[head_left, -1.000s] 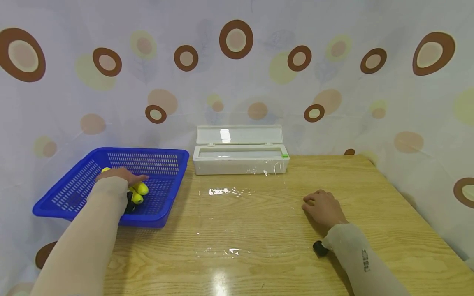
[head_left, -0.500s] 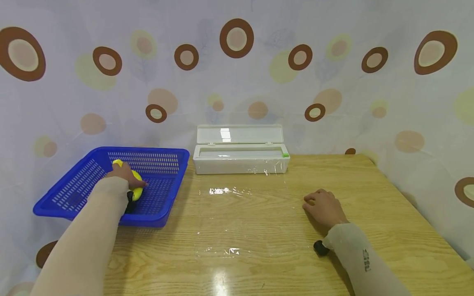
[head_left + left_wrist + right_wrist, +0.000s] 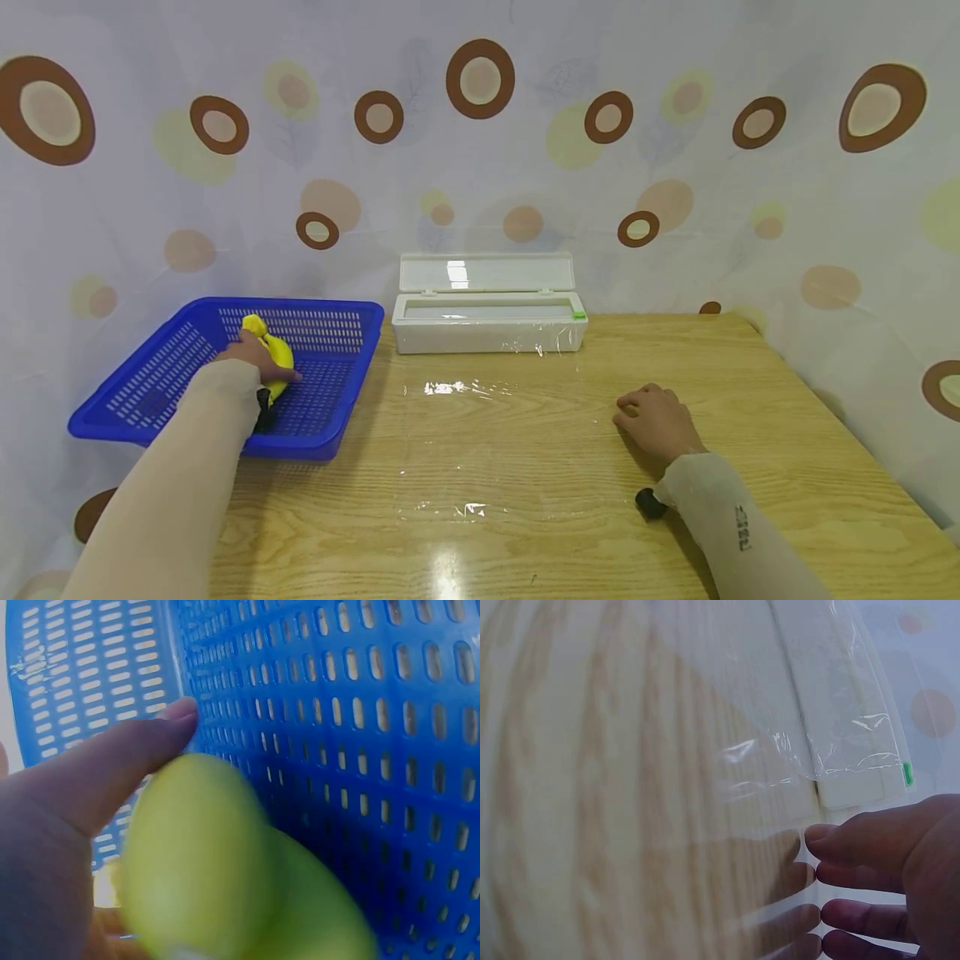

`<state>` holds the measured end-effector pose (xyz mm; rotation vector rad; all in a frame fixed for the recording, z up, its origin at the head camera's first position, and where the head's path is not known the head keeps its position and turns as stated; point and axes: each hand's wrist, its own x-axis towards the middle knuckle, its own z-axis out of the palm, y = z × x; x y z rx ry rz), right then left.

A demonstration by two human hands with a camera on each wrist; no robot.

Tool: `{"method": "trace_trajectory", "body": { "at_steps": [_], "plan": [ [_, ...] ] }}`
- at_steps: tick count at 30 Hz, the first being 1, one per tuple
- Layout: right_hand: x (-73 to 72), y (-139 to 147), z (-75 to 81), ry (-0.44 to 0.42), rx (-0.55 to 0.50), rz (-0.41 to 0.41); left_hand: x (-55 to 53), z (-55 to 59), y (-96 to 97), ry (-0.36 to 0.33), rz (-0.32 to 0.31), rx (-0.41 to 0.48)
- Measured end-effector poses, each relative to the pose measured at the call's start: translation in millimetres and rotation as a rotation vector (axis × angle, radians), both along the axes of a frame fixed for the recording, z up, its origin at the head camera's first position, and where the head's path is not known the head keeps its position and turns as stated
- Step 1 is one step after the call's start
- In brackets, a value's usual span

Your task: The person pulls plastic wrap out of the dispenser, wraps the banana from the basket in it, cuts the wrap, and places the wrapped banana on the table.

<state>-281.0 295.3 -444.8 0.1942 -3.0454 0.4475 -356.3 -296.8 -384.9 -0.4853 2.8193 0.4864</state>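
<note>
A yellow bunch of bananas (image 3: pixel 281 353) is inside the blue plastic basket (image 3: pixel 358 379). My left hand (image 3: pixel 251 358) reaches in and grips the bunch, its thumb stretched out to the right. In the left wrist view two blurred rounded banana ends (image 3: pixel 199 855) show beside the thumb; the other fingers are mostly hidden behind them. My right hand (image 3: pixel 658 422) rests on the wooden table, loosely bent and holding nothing. Its fingertips lie at the right edge of a clear sheet of cling film (image 3: pixel 450 388), spread flat over the wood.
At the back stands a white cling film dispenser (image 3: pixel 487 337) with its clear lid raised and a green cutter tab (image 3: pixel 578 315) at its right end. The film runs from it toward the front of the table (image 3: pixel 757 433). A patterned curtain (image 3: pixel 480 167) hangs behind.
The bananas have turned in my left hand: their ends pointed right before, and now the stem end rises at the far side. The right hand has stayed still.
</note>
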Motion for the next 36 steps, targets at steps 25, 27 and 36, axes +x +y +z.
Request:
{"method": "trace_trajectory", "body": {
  "at_steps": [25,27,36],
  "plan": [
    [-1.2,2.2,-2.1,-0.005,-0.008,-0.007,21.3,26.5,12.9,-0.068,-0.166,-0.096],
    [-0.9,2.0,-1.1,-0.006,-0.007,-0.007,18.4,25.5,11.0,-0.061,-0.17,-0.098],
    [1.9,0.6,2.2,-0.013,-0.013,-0.004,7.1,26.0,5.4,-0.045,-0.194,-0.108]
  ]
}}
